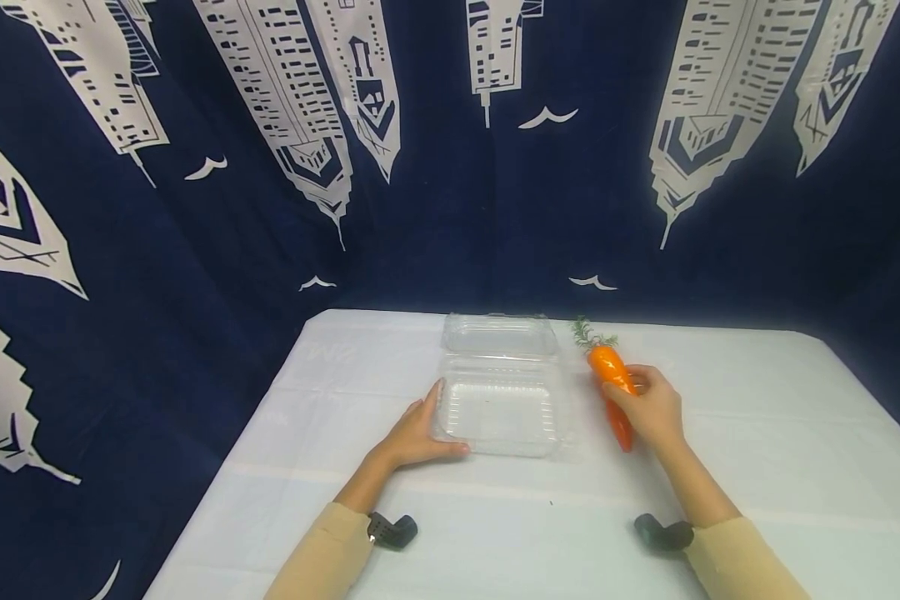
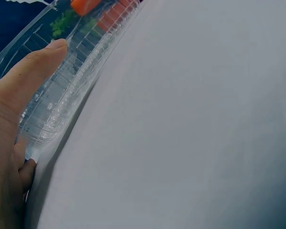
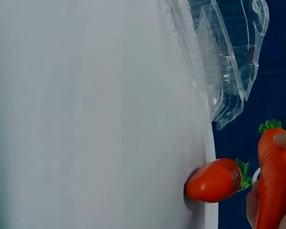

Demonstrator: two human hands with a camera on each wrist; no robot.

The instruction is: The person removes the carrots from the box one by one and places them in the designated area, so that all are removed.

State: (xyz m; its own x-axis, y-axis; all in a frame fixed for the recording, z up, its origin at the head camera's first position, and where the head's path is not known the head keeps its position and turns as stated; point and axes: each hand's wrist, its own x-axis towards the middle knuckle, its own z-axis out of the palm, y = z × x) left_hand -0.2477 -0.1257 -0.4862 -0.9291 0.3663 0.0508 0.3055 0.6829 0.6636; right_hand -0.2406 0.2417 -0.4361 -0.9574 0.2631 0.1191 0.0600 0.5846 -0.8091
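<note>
A clear plastic clamshell container [image 1: 498, 417] lies unfolded on the table, its lid [image 1: 498, 335] laid back on the far side. My left hand [image 1: 416, 435] holds its near left corner, thumb along the near wall and fingers by the left side. To the right of the container, my right hand [image 1: 656, 412] grips an orange carrot [image 3: 275, 176] with green leaves, the thumb on top. Another carrot [image 3: 214, 181] lies on the table close by in the right wrist view. In the head view the two carrots overlap, so the lower one is partly hidden.
A white cloth covers the table [image 1: 757, 450]. Behind it hangs a dark blue curtain [image 1: 450, 225] printed with white buildings and birds. Dark wrist devices [image 1: 393, 532] stick out inward from both cuffs.
</note>
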